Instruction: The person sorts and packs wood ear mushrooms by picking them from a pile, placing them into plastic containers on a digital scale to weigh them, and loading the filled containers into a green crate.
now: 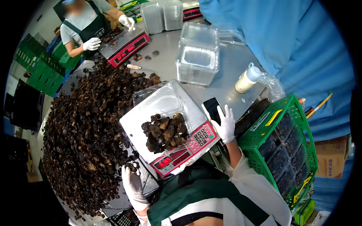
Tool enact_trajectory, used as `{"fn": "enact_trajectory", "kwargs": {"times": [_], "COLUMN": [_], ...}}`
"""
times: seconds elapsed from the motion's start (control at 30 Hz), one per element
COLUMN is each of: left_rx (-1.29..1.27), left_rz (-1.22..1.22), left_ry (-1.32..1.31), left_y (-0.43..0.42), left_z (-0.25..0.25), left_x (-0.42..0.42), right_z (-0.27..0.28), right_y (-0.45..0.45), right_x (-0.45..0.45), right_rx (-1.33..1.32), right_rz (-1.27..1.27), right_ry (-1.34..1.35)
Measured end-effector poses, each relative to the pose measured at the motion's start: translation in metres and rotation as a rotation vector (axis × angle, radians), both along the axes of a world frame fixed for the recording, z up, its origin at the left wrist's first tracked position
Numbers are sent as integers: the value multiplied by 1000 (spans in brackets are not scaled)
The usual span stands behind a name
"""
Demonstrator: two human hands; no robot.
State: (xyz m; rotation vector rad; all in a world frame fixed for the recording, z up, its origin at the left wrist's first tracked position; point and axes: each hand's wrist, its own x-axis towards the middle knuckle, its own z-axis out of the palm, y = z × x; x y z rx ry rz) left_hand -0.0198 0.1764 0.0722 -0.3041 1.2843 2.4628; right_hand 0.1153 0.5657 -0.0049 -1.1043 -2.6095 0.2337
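My left hand (132, 184), in a white glove, is closed around a few pieces of dark wood ear mushroom (132, 166) at the near edge of the pile. My right hand (226, 126), also gloved, is spread open beside a smartphone (212, 107) with a dark screen, close to the scale's right corner. Between my hands stands a red-and-silver digital scale (151, 124) with a lit red display. On its plate sits a clear plastic box (171, 90), lid folded back, its tray filled with wood ear mushrooms (166, 132).
A big mushroom pile (86, 132) covers the table's left side. Stacked clear boxes (198, 56) and a capped bottle (247, 80) stand farther back. To the right is a green crate (264, 130) of packed boxes. Across the table, a gloved co-worker (88, 30) is at another scale (126, 49).
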Motion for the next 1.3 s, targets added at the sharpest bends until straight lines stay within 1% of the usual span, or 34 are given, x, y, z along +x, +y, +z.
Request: {"fn": "enact_trajectory", "kwargs": {"times": [0.03,0.1,0.17,0.23,0.27,0.3,0.4,0.43,0.5,0.53,0.57,0.63,0.67,0.7,0.77,0.83,0.9,0.93,0.97,1.03,1.07,1.1,1.17,1.3], "left_rx": [-2,-87,-195,-335,-467,-522,-515,-481,-654,-863,-908,-1038,-1074,-1122,-1008,-964,-1089,-1198,-1195,-1385,-1446,-1442,-1377,-1311], "left_rz": [-9,-71,-57,-111,-120,-160,-181,-191,-201,-267,-254,-298,-354,-397,-349,-273,-223,-328,-327,-389,-462,-508,-550,-438], "left_ry": [24,93,151,209,270,296,385,433,629,752,928,1201,1272,1299,1239,1214,1178,1263,1268,1382,1343,1338,1382,1419], "left_y": [1,2,12,30,39,44,69,73,88,98,103,114,115,115,111,107,110,106,110,126,129,134,140,146], "left_z": [1,0,4,32,43,47,54,46,45,65,50,45,40,43,41,41,49,43,42,41,35,33,28,25], "left_x": [0,-4,-8,-10,-12,-15,-17,-20,-24,-22,-25,-25,-25,-23,-24,-34,-40,-50,-53,-59,-59,-59,-60,-57], "right_z": [-1,-15,-12,-12,-10,-10,-8,-7,-3,1,3,2,3,4,-1,-3,-4,-4,-5,-13,-19,-19,-18,-17], "right_y": [1,5,7,10,12,15,19,20,18,15,13,14,14,15,16,15,14,13,13,13,13,11,11,8], "right_x": [1,5,4,0,-3,-6,-18,-23,-28,-31,-33,-34,-34,-35,-33,-32,-32,-31,-29,-23,-18,-15,-8,-4], "right_rx": [-8,-43,-85,-118,-121,-123,-133,-126,-119,-133,-149,-122,-118,-115,-103,-93,-105,-105,-114,-104,-101,-98,-185,-190], "right_rz": [17,71,58,4,-16,-29,-77,-92,-112,-133,-154,-160,-160,-161,-163,-164,-159,-161,-135,-105,-108,-113,-145,-129], "right_ry": [-28,-148,-91,2,1,6,-29,-53,-76,-87,-97,-68,-67,-67,-47,-28,-39,-36,1,54,85,115,169,169]}}
